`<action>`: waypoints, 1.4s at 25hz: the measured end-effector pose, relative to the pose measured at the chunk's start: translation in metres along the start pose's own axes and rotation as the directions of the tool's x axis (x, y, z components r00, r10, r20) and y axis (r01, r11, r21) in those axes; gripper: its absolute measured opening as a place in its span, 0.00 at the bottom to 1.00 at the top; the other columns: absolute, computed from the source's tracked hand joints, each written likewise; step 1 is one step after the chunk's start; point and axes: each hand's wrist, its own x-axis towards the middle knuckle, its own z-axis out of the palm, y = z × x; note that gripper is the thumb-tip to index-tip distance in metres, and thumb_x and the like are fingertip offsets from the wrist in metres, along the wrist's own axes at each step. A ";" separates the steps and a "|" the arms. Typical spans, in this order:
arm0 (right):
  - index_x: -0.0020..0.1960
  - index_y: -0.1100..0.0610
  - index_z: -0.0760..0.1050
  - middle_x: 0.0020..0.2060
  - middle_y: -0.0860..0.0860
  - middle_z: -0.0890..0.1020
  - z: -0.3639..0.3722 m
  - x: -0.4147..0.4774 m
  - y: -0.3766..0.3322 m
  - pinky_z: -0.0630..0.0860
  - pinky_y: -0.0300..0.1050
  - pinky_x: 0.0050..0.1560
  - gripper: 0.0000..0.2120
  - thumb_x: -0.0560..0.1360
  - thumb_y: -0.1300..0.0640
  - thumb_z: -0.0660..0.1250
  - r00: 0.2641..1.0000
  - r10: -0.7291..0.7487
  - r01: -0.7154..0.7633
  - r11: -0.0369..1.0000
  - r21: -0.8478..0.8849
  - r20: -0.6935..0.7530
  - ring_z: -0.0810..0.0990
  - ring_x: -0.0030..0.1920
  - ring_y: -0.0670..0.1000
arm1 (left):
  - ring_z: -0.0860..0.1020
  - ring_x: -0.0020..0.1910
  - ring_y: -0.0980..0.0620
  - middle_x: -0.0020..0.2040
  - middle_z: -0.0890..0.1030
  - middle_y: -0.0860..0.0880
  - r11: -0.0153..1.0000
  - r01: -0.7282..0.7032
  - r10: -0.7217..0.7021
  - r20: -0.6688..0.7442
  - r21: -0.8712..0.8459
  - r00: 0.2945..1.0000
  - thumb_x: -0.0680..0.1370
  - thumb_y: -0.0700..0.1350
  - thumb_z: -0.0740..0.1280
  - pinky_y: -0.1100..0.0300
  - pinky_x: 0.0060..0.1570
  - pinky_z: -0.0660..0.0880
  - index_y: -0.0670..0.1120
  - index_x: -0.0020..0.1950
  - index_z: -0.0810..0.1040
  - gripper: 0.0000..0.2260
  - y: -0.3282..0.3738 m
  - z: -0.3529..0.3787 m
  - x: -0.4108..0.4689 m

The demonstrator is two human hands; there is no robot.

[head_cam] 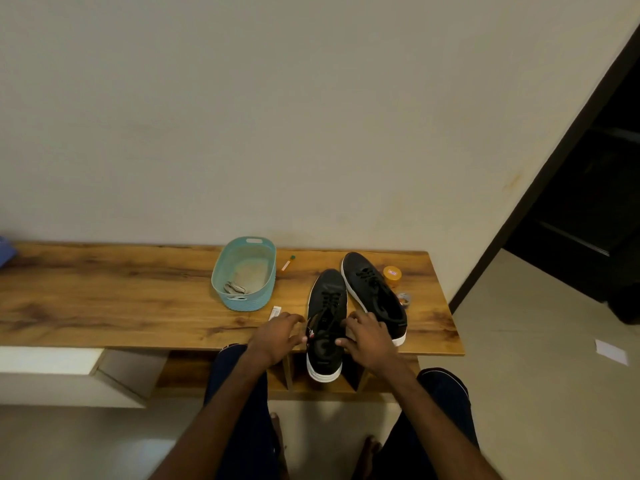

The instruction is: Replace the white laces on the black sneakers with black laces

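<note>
Two black sneakers with white soles lie on the wooden bench (pixel 138 299), both threaded with black laces. The near sneaker (pixel 325 344) points away from me and its heel hangs over the front edge. The far sneaker (pixel 372 289) lies angled just behind and to the right of it. My left hand (pixel 277 336) is at the near sneaker's left side and my right hand (pixel 367 337) at its right side. Each hand pinches a loose end of that shoe's black lace (pixel 327 308) near the top eyelets. The white laces (pixel 234 289) lie bundled in a teal basket (pixel 221 268).
An orange jar (pixel 392 275) and a small ring-shaped item (pixel 403 299) sit right of the far sneaker. A small tube (pixel 287 263) lies behind the basket and a white packet (pixel 275 312) by my left hand. A dark doorway (pixel 588 202) opens at right. My knees are below the bench.
</note>
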 end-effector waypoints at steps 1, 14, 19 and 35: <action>0.65 0.50 0.73 0.63 0.48 0.72 0.004 0.001 -0.005 0.68 0.53 0.63 0.18 0.79 0.43 0.63 1.000 0.008 -0.009 1.000 -0.008 -0.026 0.68 0.65 0.52 | 0.76 0.61 0.51 0.65 0.77 0.50 0.999 0.025 -0.025 0.003 -0.030 1.000 0.79 0.54 0.66 0.55 0.56 0.74 0.52 0.70 0.72 0.19 0.005 0.006 0.002; 0.54 0.51 0.82 0.49 0.47 0.80 -0.007 0.004 0.013 0.75 0.42 0.47 0.08 0.80 0.51 0.65 0.867 0.332 -0.189 0.909 0.372 -0.371 0.78 0.47 0.46 | 0.75 0.45 0.60 0.47 0.78 0.56 0.960 0.113 -0.206 -0.372 -0.255 0.905 0.79 0.48 0.68 0.62 0.42 0.71 0.53 0.48 0.80 0.01 -0.001 -0.014 0.007; 0.56 0.50 0.81 0.55 0.49 0.81 -0.026 -0.001 0.048 0.79 0.44 0.45 0.09 0.80 0.50 0.65 0.877 0.429 -0.421 0.903 0.085 -0.217 0.80 0.50 0.47 | 0.76 0.52 0.54 0.55 0.79 0.51 0.963 0.268 -0.248 -0.307 0.025 0.919 0.80 0.50 0.67 0.58 0.47 0.75 0.51 0.56 0.81 0.07 -0.008 -0.016 0.017; 0.51 0.53 0.75 0.48 0.51 0.82 -0.012 0.036 -0.013 0.76 0.52 0.53 0.03 0.80 0.54 0.64 0.983 0.162 -0.166 0.985 -0.041 -0.084 0.79 0.54 0.55 | 0.76 0.57 0.46 0.59 0.77 0.47 0.965 0.043 -0.020 -0.093 0.260 0.996 0.81 0.49 0.59 0.51 0.49 0.73 0.47 0.62 0.72 0.12 0.030 0.001 0.045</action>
